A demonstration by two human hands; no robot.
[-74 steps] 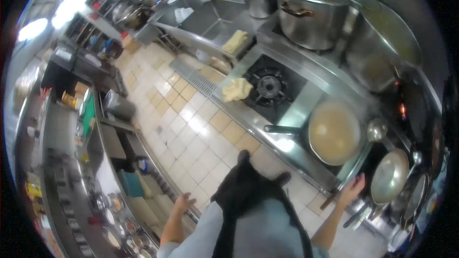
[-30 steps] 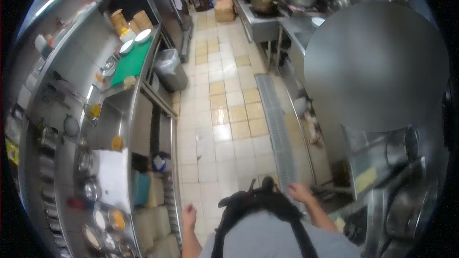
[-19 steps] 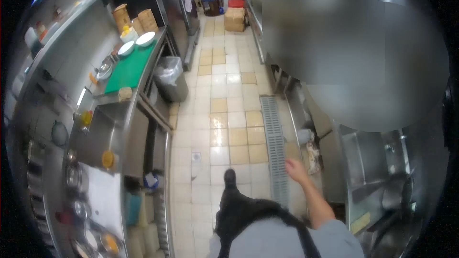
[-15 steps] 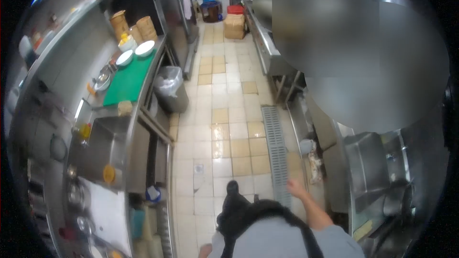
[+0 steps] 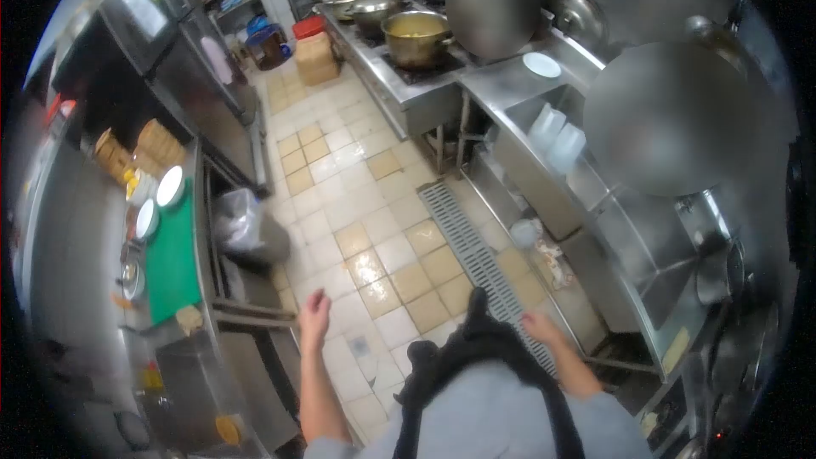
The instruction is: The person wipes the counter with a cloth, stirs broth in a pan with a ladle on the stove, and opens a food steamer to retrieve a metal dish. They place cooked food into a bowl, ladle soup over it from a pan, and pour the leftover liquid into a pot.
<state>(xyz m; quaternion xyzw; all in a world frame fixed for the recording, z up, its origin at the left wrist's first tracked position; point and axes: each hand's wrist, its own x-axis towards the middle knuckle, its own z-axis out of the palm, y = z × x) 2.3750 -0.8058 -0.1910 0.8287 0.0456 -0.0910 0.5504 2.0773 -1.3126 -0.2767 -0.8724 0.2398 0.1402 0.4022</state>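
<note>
Down the tiled floor (image 5: pixel 297 263), in the head view, here we have two bare hands hanging free! At seven o'clock, the left hand (image 5: pixel 314 314): fingers loosely curled, nothing in them, nothing touched. Nearest it, around eight, stands the table (image 5: pixel 206 251) with its green board (image 5: pixel 174 268), a lined bin (image 5: pixel 274 246) just beyond. Swing round to between four and five: the right hand (image 5: pixel 539 328), hanging low by the floor grate (image 5: pixel 476 259). Its fingers look curled, but with the blur I can't tell how far; nothing shows in them. At five, a dark shoe (image 5: pixel 478 302) points ahead, beside the grate: mid-stride, I'd judge. Doing it well? Foot flat, please, and care on those shiny tiles (image 5: pixel 365 272) at seven, which could be slick. Keep to the middle, left arm tucked away from the table's edge, right hand clear of the sink (image 5: pixel 625 242) at three. And up at twelve, that pot (image 5: pixel 416 44) on the stove deserves a wide berth!
</note>
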